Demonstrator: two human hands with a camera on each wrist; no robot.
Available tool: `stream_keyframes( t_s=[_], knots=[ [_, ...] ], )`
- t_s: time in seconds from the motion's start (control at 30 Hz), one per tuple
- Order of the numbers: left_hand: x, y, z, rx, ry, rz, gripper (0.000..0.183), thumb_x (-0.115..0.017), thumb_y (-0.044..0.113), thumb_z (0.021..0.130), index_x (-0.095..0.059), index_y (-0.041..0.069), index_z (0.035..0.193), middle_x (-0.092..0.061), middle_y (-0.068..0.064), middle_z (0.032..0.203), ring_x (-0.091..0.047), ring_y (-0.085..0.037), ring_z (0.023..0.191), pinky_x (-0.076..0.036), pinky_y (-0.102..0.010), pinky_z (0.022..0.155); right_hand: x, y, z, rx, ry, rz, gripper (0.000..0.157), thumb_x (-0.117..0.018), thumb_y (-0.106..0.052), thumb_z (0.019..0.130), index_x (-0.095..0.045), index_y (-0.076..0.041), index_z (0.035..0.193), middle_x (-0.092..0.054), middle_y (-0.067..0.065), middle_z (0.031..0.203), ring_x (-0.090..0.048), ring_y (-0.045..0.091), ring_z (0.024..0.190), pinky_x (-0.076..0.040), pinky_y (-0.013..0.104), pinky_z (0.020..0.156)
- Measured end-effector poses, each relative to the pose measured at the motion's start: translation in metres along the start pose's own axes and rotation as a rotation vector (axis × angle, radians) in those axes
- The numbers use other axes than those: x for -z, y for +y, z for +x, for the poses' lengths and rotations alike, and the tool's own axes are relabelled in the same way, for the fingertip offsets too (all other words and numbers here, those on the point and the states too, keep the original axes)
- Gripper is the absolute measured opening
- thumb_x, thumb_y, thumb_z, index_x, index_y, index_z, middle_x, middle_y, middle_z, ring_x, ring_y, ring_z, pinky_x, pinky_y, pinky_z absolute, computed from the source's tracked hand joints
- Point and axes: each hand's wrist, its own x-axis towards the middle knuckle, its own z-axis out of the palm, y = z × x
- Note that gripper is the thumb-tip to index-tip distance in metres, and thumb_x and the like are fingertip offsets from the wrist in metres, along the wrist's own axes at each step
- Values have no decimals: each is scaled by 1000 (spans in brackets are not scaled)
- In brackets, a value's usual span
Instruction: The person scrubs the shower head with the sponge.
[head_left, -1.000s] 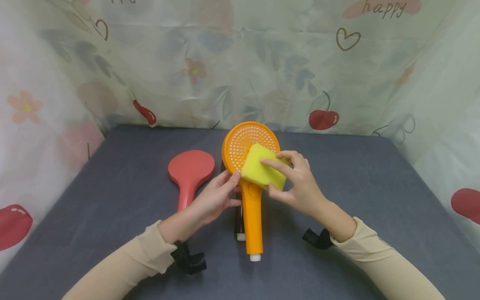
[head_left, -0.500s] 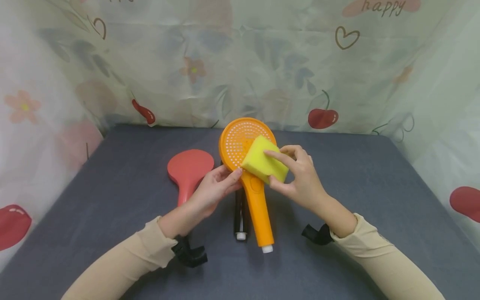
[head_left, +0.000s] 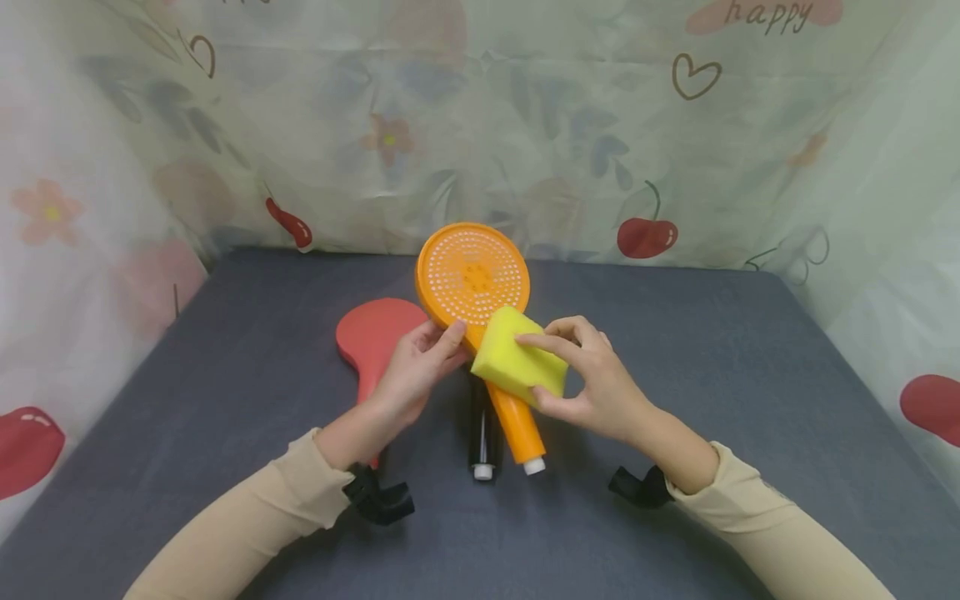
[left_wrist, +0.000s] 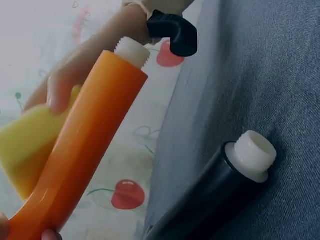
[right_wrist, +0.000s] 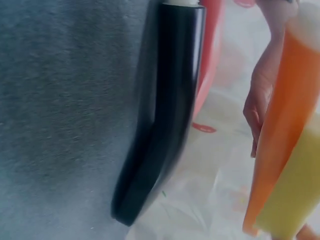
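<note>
My left hand (head_left: pixel 416 367) grips an orange shower head (head_left: pixel 474 271) at its neck, just below the round perforated face. The shower head is lifted off the table, its handle slanting down to the right and ending in a white threaded tip (left_wrist: pixel 132 52). A yellow sponge (head_left: pixel 521 354) is pinched between the thumb and fingers of my right hand (head_left: pixel 592 375). In the head view the sponge lies over the upper handle, and in the right wrist view the sponge (right_wrist: pixel 292 185) sits right against the orange handle (right_wrist: pixel 285 115).
A black shower head (head_left: pixel 483 429) lies on the dark grey table (head_left: pixel 712 375) beneath the orange one, its head hidden. Left of it lies a red shower head (head_left: pixel 378 329), partly behind my left hand. Patterned curtains (head_left: pixel 487 125) enclose the table's back and sides.
The orange shower head has risen and shifted left, its handle now tilted to the right. The sponge has moved from the perforated face down onto the handle. The black and red shower heads stay put.
</note>
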Motion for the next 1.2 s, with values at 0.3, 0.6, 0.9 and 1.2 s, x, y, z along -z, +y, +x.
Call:
stream_keyframes(
  t_s=[0.3,0.6,0.9,1.2],
  knots=[
    [5,1,5,-21,96,-51,41,-47,17,98,-43,3,136,-49,-15,137,-50,-26,125,-44,-34,102,5,6,-17,276,-191,-7,51,-75,-23,70,-60,-24,119,-51,3,111,-46,14,101,-43,32,80],
    [7,1,5,-12,94,-42,42,-48,18,98,-43,3,137,-48,-14,138,-49,-26,126,-43,-35,102,4,4,-14,331,-183,-53,51,-75,-26,69,-60,-26,118,-52,4,111,-46,15,103,-41,36,80],
    [7,-1,4,-13,61,-22,40,-49,16,97,-45,2,134,-50,-17,135,-55,-19,119,-45,-33,101,-7,10,4,226,-105,-21,51,-75,-23,71,-60,-21,120,-51,7,111,-46,17,101,-41,38,81],
    [8,-1,5,-12,80,-47,41,-47,15,98,-44,1,136,-49,-18,136,-54,-22,121,-44,-34,101,-7,11,1,245,-118,28,49,-74,-27,75,-59,-20,121,-50,8,113,-46,17,103,-44,32,79]
  ],
)
